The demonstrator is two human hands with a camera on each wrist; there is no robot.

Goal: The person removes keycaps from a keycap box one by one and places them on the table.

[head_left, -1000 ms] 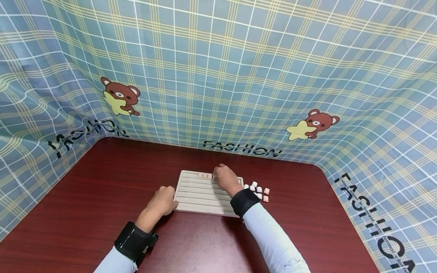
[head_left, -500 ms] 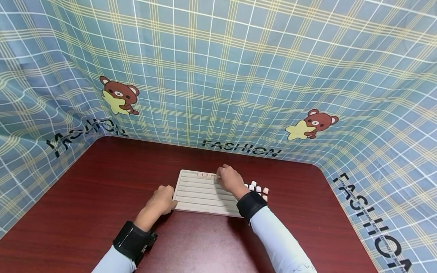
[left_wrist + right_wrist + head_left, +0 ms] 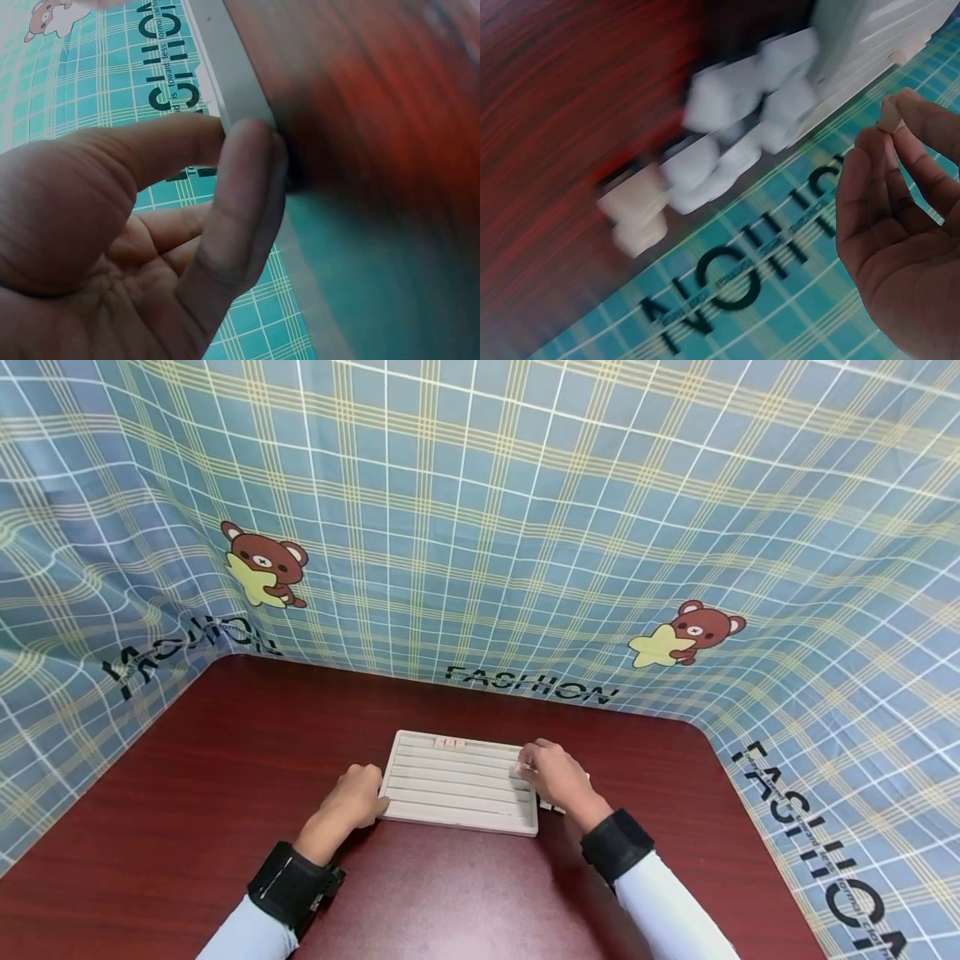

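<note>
My left hand (image 3: 358, 795) grips the left edge of a cream ribbed tray (image 3: 450, 777). In the left wrist view its thumb and fingers close around the tray's pale rim (image 3: 225, 60). Over the tray's right edge, my right hand (image 3: 555, 772) pinches a small peach keycap (image 3: 890, 116) between thumb and fingertips. A few pinkish keycaps (image 3: 450, 742) sit side by side in the tray's top row, left of its middle. Loose white keycaps (image 3: 724, 94) lie by the tray's right side, mostly hidden by my right hand in the head view.
Two peach keycaps (image 3: 637, 210) lie at the outer end of the loose group. The dark red table (image 3: 247, 802) is bounded at the back and sides by a hanging blue checked cloth (image 3: 465, 527).
My right hand has moved right and toward me, from the tray's top row to its right edge, with the small keycap in its fingers. The left hand keeps its place on the tray.
</note>
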